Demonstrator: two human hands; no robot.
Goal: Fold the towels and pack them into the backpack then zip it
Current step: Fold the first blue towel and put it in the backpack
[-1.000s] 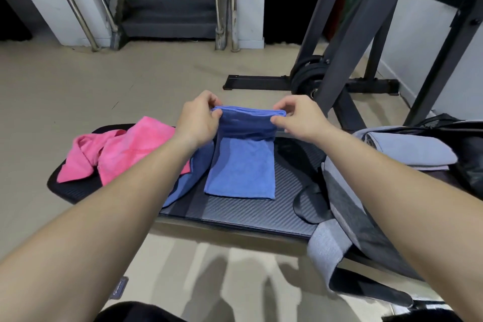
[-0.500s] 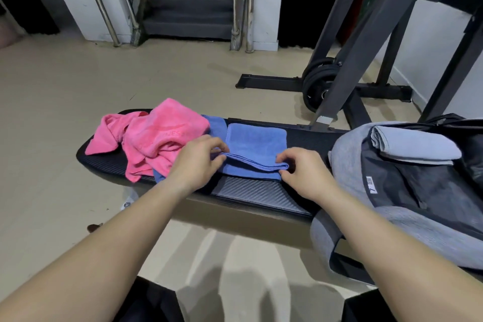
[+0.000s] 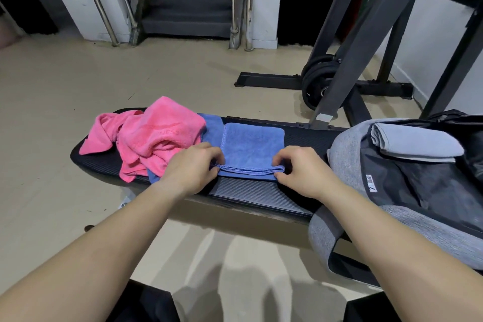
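Both forearms (image 3: 109, 251) were bare from wrist to the picture's edge. The left hand (image 3: 192, 168) and right hand (image 3: 304, 172) were bare too. Black cloth (image 3: 146, 303), seemingly trousers, showed at the bottom edge.

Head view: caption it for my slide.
Left hand and right hand pinch the folded blue towel on the bench.

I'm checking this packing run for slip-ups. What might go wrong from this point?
1. The left hand and right hand pinch the folded blue towel only at its near corners; lifted that way, its layers may fall open.
2. The crumpled pink towel overlaps a second blue towel on the narrow bench; pulling one may drag the other to the floor.
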